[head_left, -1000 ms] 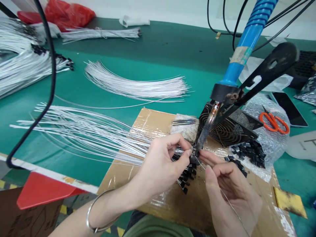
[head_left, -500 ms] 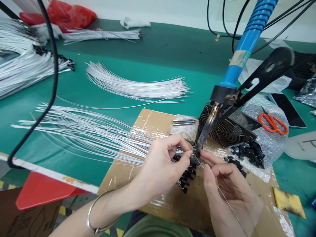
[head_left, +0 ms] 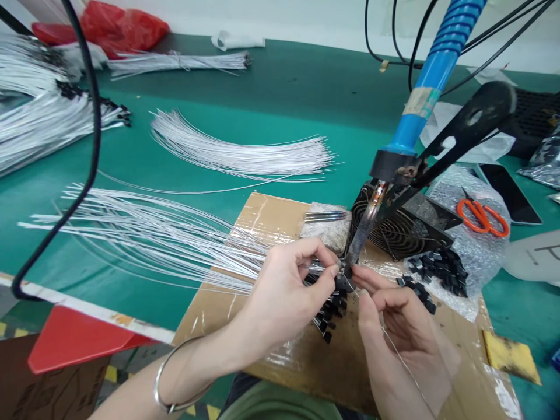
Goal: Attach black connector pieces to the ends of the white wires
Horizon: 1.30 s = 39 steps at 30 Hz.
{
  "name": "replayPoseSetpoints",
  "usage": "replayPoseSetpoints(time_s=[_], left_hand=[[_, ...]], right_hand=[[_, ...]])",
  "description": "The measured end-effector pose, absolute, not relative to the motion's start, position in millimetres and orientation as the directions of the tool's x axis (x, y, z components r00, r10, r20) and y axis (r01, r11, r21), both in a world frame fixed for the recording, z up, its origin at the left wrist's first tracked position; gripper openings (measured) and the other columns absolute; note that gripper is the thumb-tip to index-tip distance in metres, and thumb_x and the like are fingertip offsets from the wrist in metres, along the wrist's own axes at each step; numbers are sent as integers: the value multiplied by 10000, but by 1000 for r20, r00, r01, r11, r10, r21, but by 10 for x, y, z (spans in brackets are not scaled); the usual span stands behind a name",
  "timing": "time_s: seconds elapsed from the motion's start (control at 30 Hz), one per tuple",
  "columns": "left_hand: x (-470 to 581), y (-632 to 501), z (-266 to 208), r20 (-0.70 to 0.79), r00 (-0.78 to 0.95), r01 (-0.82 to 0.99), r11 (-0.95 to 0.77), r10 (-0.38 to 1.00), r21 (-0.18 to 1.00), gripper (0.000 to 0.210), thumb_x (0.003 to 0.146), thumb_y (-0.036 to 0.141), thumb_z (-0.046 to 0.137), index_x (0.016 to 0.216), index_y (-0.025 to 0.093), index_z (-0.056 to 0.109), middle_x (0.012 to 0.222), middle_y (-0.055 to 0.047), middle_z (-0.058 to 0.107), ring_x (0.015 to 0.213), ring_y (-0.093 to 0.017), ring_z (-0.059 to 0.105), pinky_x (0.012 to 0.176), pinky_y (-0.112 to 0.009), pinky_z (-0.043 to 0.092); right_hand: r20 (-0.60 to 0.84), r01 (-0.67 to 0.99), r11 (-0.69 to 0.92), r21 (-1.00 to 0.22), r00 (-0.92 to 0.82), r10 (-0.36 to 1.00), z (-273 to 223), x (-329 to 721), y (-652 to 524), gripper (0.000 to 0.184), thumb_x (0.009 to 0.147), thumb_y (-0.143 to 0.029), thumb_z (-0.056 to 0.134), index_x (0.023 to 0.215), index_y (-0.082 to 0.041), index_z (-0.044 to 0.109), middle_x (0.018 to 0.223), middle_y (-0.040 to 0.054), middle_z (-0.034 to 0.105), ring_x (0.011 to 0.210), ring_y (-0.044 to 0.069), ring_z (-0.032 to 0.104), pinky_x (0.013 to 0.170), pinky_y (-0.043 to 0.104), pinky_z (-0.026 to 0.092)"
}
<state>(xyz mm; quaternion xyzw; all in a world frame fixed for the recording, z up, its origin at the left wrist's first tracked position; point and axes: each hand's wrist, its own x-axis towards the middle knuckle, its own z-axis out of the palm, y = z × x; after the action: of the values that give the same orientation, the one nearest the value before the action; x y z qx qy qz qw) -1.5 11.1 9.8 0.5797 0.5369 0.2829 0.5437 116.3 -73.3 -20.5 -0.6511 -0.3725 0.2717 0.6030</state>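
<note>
My left hand (head_left: 293,291) pinches thumb and forefinger together just left of the soldering iron's tip (head_left: 356,248). Whatever sits between those fingertips is mostly hidden. White wires (head_left: 175,233) pass behind this hand, and their ends with black connectors (head_left: 327,326) show below it. Thin solder wire (head_left: 400,356) runs through the closed fingers of my right hand (head_left: 406,338) up to the tip. A small black piece (head_left: 344,283) lies directly under the tip, between both hands. The blue-handled iron (head_left: 431,87) slants down from the upper right in a black bracket (head_left: 472,125).
A cardboard sheet (head_left: 258,216) lies under the work. Behind the iron is a black fan (head_left: 385,227). Orange scissors (head_left: 481,216), loose black connectors (head_left: 441,271) and a yellow sponge (head_left: 511,356) lie right. Another white wire bundle (head_left: 245,154) lies farther back. A black cable (head_left: 94,116) hangs left.
Both hands keep nearly the same pose at the iron's tip. The whole view has shifted very slightly.
</note>
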Motion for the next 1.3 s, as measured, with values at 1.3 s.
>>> replayPoseSetpoints(time_s=[1.3], left_hand=[[-9, 89, 108, -244, 265, 305, 159, 933, 939, 134, 795, 299, 646, 738, 178, 659, 880, -101, 756, 842, -257, 704, 671, -329, 470]], right_hand=[[200, 259, 65, -964, 535, 821, -274, 1208, -740, 176, 956, -218, 735, 800, -237, 656, 1163, 42, 839, 1068, 164, 798, 965, 247, 573]])
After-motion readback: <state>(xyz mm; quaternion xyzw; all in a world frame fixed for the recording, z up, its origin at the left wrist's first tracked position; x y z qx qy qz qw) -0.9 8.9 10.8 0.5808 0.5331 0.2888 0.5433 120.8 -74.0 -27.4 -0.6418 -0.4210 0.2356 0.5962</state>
